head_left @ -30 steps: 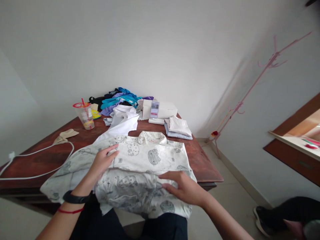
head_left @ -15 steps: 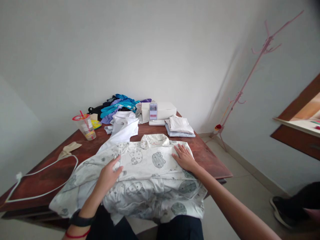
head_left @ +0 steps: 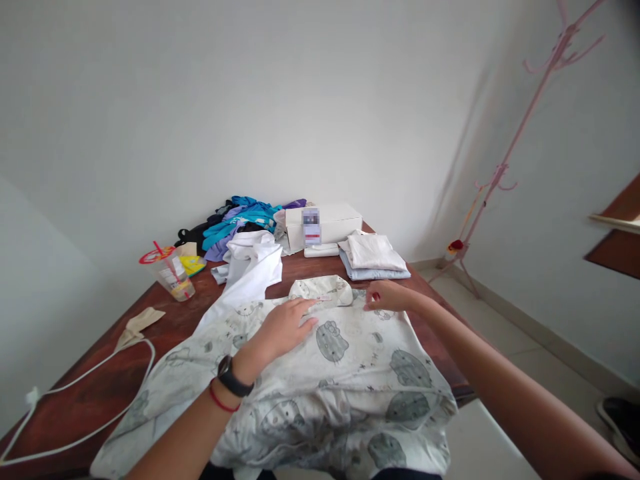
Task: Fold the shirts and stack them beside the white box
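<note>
A white shirt (head_left: 345, 380) with grey cat-face prints is spread over the near part of the table, its collar (head_left: 320, 291) at the far side and its lower part hanging over the front edge. My left hand (head_left: 285, 327) lies on the fabric just below the collar, fingers stretched out, holding nothing. To the right of the collar, my right hand (head_left: 387, 295) is closed, its fingertips pinching the shirt near the shoulder. A second, plain white garment (head_left: 253, 260) lies behind the shirt and runs partly under its left side.
Folded clothes (head_left: 375, 255) are stacked at the back right, beside a white box (head_left: 335, 220). Piled clothes (head_left: 240, 220) stand at the back. On the left are a plastic cup (head_left: 173, 275) with a straw, a beige cloth (head_left: 141, 325) and a white cable (head_left: 85, 443). A pink coat rack (head_left: 525, 127) stands right.
My left hand has moved right and farther up, towards the collar. My right hand has gone from lying flat to pinching at the shoulder. The shirt's right side lies smoother.
</note>
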Demonstrator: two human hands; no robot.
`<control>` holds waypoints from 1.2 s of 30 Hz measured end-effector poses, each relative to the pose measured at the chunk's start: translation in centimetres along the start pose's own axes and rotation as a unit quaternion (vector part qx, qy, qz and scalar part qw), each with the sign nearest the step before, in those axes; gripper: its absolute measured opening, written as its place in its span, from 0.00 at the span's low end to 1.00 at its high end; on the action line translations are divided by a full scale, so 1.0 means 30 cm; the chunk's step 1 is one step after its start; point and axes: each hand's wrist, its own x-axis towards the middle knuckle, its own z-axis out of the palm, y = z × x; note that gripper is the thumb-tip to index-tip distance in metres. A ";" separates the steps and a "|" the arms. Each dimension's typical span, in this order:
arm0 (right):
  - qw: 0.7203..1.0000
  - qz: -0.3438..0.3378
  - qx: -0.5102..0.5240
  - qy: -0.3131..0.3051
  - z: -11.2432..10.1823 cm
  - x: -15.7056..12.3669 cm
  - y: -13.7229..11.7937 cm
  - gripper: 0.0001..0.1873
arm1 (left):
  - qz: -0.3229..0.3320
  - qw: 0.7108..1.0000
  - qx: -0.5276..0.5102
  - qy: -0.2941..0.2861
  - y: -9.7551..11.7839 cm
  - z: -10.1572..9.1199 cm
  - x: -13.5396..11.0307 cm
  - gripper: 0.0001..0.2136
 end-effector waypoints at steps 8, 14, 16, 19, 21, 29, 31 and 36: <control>0.989 -0.053 0.139 -0.008 0.023 0.009 0.044 0.16 | 0.049 0.993 -0.108 0.018 -0.079 0.174 0.107 0.15; 0.984 -0.027 0.169 -0.055 0.011 -0.018 0.071 0.19 | 0.005 0.976 -0.216 0.020 -0.121 0.175 0.103 0.12; 0.986 -0.013 0.157 -0.047 0.002 -0.020 0.073 0.20 | -0.014 0.972 -0.236 0.014 -0.134 0.168 0.106 0.13; 0.991 0.000 0.134 -0.023 -0.008 -0.023 0.076 0.21 | -0.030 0.966 -0.258 0.006 -0.149 0.165 0.107 0.13; 0.992 0.010 0.125 0.001 -0.009 -0.023 0.084 0.23 | -0.031 0.964 -0.264 0.006 -0.152 0.164 0.105 0.13; 0.988 0.034 0.116 0.094 0.009 0.000 0.167 0.25 | -0.026 0.966 -0.257 0.011 -0.153 0.162 0.101 0.14; 0.988 0.037 0.110 0.101 0.017 0.006 0.179 0.26 | -0.023 0.967 -0.254 0.015 -0.158 0.164 0.101 0.14; 0.991 0.039 0.086 0.099 0.029 0.014 0.183 0.28 | -0.011 0.970 -0.242 0.017 -0.161 0.158 0.095 0.15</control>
